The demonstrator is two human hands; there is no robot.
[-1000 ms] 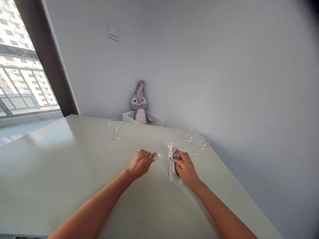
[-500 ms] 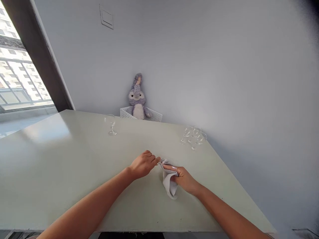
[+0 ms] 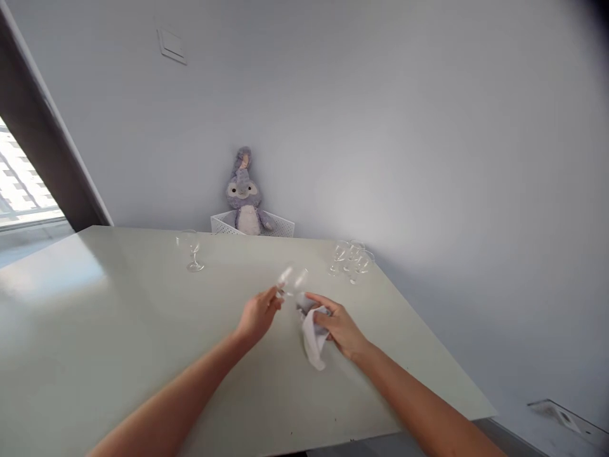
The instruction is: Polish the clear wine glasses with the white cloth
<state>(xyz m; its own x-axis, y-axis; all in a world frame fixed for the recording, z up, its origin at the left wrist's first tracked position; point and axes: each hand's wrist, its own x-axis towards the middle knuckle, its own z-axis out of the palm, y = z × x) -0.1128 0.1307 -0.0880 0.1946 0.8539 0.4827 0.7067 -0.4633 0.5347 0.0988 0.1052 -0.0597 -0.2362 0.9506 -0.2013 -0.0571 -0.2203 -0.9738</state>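
Note:
In the middle of the head view, my left hand [image 3: 259, 312] pinches a clear stemmed glass [image 3: 294, 279], which is blurred and raised over the table. My right hand [image 3: 340, 327] is closed on a white cloth [image 3: 314, 336], its forefinger stretched out toward the glass. The cloth hangs down from my fingers. A small gap seems to lie between the cloth and the glass bowl. Another stemmed glass [image 3: 194, 254] stands upright farther back on the left. Several more stemmed glasses [image 3: 353, 259] are grouped close together at the back right.
The pale table [image 3: 190, 362] runs to the wall, with its right edge slanting toward me. Behind its far edge a purple plush toy [image 3: 245, 197] sits in a white perforated basket [image 3: 280, 226]. A wall switch [image 3: 172, 46] and a window [image 3: 23, 178] are at the left.
The glass has come up into sight out of the cloth, in my left hand. My right hand has loosened around it but keeps the cloth. The view has turned slightly right.

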